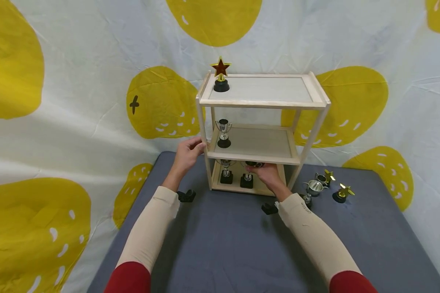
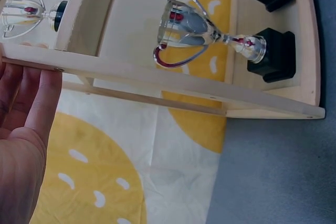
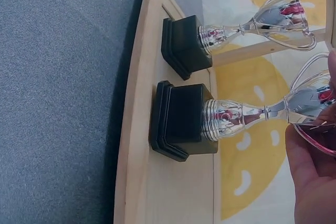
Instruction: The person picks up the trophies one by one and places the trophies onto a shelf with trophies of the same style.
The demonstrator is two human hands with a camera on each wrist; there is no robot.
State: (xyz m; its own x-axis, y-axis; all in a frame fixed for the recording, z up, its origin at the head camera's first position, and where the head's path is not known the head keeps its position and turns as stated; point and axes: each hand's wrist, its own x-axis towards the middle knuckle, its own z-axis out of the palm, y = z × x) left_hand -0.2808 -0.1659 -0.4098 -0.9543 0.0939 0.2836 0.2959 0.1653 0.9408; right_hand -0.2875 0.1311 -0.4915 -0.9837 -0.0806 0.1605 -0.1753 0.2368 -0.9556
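Right hand (image 1: 265, 173) fingers (image 3: 310, 166) pinch the cup rim of the silver trophy (image 3: 220, 116) on the bottom shelf (image 3: 173, 192), its twin at nine o'clock, left hand (image 1: 187, 154) fingers flat on the rack post (image 2: 157, 80); a careless tug could topple both.

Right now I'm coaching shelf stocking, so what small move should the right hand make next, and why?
Probably let go of the silver cup and draw back. Its black base already sits flat on the bottom shelf beside another cup, and the right hand grips only its bowl. The left hand rests on the shelf's left post, steadying it.
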